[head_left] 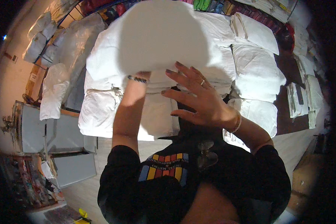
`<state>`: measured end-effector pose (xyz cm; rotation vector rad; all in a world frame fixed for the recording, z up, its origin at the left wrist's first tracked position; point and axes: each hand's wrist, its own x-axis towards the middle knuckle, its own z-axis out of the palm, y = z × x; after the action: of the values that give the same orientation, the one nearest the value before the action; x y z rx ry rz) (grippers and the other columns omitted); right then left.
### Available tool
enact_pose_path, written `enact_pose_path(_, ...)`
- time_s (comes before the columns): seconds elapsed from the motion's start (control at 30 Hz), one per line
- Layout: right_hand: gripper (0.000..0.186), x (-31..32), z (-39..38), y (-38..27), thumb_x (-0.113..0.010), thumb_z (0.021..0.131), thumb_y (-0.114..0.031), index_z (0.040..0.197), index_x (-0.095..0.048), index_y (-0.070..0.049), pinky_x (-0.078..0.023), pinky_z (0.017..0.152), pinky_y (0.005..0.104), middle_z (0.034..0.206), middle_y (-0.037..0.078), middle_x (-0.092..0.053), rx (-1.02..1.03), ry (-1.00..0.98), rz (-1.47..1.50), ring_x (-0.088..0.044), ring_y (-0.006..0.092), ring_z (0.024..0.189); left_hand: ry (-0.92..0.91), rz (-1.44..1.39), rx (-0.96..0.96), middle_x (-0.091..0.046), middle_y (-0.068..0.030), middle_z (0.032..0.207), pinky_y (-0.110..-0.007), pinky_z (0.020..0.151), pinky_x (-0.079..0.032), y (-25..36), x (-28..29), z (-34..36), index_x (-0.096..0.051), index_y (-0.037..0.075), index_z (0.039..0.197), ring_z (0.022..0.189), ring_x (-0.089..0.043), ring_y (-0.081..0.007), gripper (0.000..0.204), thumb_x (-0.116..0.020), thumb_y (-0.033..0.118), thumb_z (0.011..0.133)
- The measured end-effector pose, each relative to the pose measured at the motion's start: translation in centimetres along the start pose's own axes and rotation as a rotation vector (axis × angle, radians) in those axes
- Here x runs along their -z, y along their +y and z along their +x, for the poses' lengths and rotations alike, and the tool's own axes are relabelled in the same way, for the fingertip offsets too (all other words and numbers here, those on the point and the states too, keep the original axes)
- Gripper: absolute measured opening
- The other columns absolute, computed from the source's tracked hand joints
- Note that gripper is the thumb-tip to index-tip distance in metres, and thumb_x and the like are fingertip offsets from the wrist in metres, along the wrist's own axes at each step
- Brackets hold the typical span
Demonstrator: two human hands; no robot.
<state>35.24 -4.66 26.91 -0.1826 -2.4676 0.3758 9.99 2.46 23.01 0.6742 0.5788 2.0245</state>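
Grip of the left hand (144, 74) is hidden past the wrist by the white cloth (162, 37), so whether it is clenched or released cannot be told. The hand is probably tucked beneath the front edge so that weight can be borne from below. Nothing is grasped by the right hand (201, 99): its fingers are spread toward the left, near that edge, perhaps so the fabric can be steadied flat; contact cannot be made out. The cloth is laid on top, between the left stack (99, 112) and the right stack (255, 71), both folded white, seemingly set in rows to be kept square. To the right, a small bundle (297, 100) is borne by the dark worktop (291, 125). Behind the left stack, plastic sheeting (85, 37) is draped, likely against dust.
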Motion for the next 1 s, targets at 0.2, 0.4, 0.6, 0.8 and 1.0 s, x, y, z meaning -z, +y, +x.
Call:
enact_pose_path(0.2,0.05,-4.5,-0.5,1.6,-0.077,0.084,-0.026,0.131,-0.061,-0.017,-0.029,0.117,0.0551,0.15,0.012,-0.047,-0.121,-0.059,0.101,-0.037,0.0349,0.145,0.186,-0.039,-0.007,-0.027,-0.006,0.163,-0.057,0.119,-0.024,0.5,9.2,5.9,-0.025,0.017,0.158,0.147,-0.029,-0.0327,0.099,-0.047,0.08,0.085)
enact_pose_path(0.4,0.035,-8.9,-4.3,4.1,-0.068,0.092,-0.033,0.122,-0.064,-0.015,-0.033,0.114,0.0554,0.134,0.009,-0.06,-0.285,-0.18,0.183,-0.057,0.03,0.124,0.404,-0.054,0.125,-0.03,-0.0056,0.162,-0.057,0.119,-0.023,-5.6,18.5,2.1,-0.03,0.017,0.157,0.146,-0.029,-0.0333,0.102,-0.049,0.083,0.082)
enact_pose_path(0.6,0.03,-9.1,-9.9,7.9,-0.067,0.094,-0.027,0.119,-0.064,-0.012,-0.029,0.115,0.0542,0.119,0.006,-0.067,-0.482,-0.239,0.117,-0.06,0.0246,0.119,0.103,-0.482,0.018,-0.036,-0.0095,0.158,-0.059,0.117,-0.026,-6.5,17.4,-3.3,-0.035,0.016,0.154,0.142,-0.035,-0.0351,0.089,-0.058,0.069,0.086)
enact_pose_path(0.8,0.035,-1.3,-16.6,18.4,-0.073,0.075,-0.014,0.11,-0.07,-0.011,-0.048,0.098,0.0475,0.117,0.008,-0.068,-0.531,-0.051,-0.628,-0.064,0.0291,0.111,0.302,0.011,0.12,-0.039,-0.0131,0.154,-0.055,0.114,-0.036,-6.3,17.4,-3.4,-0.035,0.008,0.151,0.14,-0.039,-0.0323,0.067,-0.06,0.04,0.099)
enact_pose_path(1.0,0.106,8.1,-23.0,25.3,-0.083,0.069,-0.053,0.156,-0.026,-0.04,-0.028,0.113,0.0687,0.166,0.01,-0.021,-1.041,-0.345,-0.846,-0.02,0.0456,0.15,0.33,-0.006,0.096,-0.045,-0.0138,0.15,-0.05,0.115,-0.037,-6.7,18.2,-3.7,-0.038,0.006,0.15,0.137,-0.044,-0.0302,0.063,-0.058,0.039,0.1)
